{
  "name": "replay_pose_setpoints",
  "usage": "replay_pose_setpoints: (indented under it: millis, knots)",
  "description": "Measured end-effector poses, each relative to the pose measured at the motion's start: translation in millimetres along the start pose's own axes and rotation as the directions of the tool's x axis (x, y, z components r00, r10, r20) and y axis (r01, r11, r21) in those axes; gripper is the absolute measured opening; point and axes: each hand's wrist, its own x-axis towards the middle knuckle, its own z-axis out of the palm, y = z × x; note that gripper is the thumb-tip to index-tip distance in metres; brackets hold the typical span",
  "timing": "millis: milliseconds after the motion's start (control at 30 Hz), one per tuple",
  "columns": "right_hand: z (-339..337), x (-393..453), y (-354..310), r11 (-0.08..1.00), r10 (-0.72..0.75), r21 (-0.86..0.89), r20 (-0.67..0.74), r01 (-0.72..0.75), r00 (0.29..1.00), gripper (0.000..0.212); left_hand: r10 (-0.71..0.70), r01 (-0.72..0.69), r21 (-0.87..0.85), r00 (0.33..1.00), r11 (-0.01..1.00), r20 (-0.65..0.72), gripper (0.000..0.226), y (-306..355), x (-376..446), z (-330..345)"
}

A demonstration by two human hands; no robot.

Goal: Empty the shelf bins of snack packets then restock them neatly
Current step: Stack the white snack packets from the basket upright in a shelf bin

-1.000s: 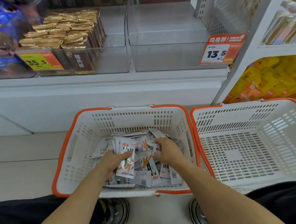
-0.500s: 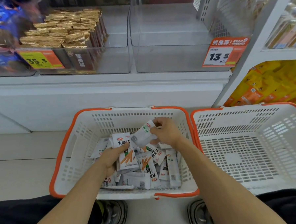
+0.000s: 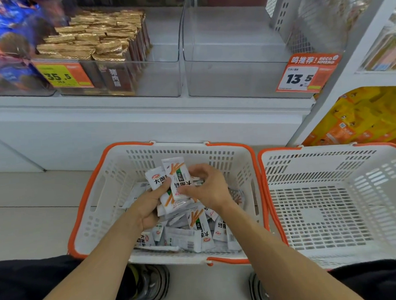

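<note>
Labels: price tag (image 3: 303,74) "13.5", tag (image 3: 65,75) "35.5", packets printed "大面筋" | Bins: clear bin (image 3: 234,79) above my fingers bare, next bin (image 3: 124,85) holds gold packs | Basket (image 3: 92,201) below holds white packets (image 3: 188,237) | My left hand (image 3: 147,207) grips a packet stack (image 3: 169,197); right hand (image 3: 208,188) pinches its top packet (image 3: 179,176) | Second basket (image 3: 333,211) right.

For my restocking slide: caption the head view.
Both hands, left hand and right hand, gather white snack packets above a filled basket, below an empty clear bin.
</note>
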Motion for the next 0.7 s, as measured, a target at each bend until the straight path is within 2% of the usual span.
replay_pose_setpoints:
  millis: [67, 100, 200, 300, 400, 500, 533, 600, 700]
  knots:
    - [-8.7, 4.7, -0.9, 0.988, 0.141, 0.053, 0.039, -0.143, 0.989, 0.076, -0.012, 0.012, 0.033, 1.000, 0.999, -0.012, 0.041, 1.7, 0.2, -3.1]
    - [-14.8, 7.3, -0.6, 0.974, 0.203, 0.092, 0.076, -0.209, 0.976, 0.072, -0.024, 0.024, 0.052, 1.000, 0.998, -0.011, 0.044, 2.8, 0.6, -4.7]
    - [-37.1, 14.1, -2.4, 0.930, 0.270, 0.214, 0.158, -0.300, 0.950, 0.038, -0.070, 0.072, 0.128, 0.997, 0.989, -0.023, 0.048, 5.4, 3.2, -10.6]
    - [-65.0, 20.6, -4.7, 0.902, 0.275, 0.286, 0.193, -0.322, 0.942, 0.038, -0.084, 0.089, 0.196, 0.996, 0.976, -0.036, 0.054, 5.5, 6.7, -19.9]
    - [-88.5, 20.9, -8.3, 0.965, 0.180, 0.134, 0.283, -0.225, 0.942, 0.041, -0.090, 0.083, 0.310, 0.996, 0.947, 0.009, 0.071, 6.4, 5.8, -29.0]
    - [-89.5, 20.7, -13.9, 0.995, 0.102, -0.016, 0.366, -0.103, 0.925, 0.040, -0.134, 0.075, 0.460, 0.986, 0.885, 0.097, 0.113, 7.4, 2.8, -31.3]
    - [-84.8, 21.0, -15.7, 0.994, 0.093, -0.087, 0.387, -0.064, 0.918, 0.039, -0.153, 0.071, 0.484, 0.979, 0.872, 0.132, 0.118, 7.0, 1.4, -28.8]
    - [-71.7, 21.4, -15.9, 0.978, 0.094, -0.206, 0.380, -0.014, 0.920, 0.040, -0.187, 0.068, 0.494, 0.963, 0.867, 0.195, 0.113, 5.9, -0.5, -20.9]
    - [-49.3, 16.7, -15.1, 0.969, 0.079, -0.246, 0.281, -0.007, 0.956, 0.056, -0.236, 0.094, 0.461, 0.936, 0.883, 0.260, 0.105, 2.7, -7.7, -7.5]
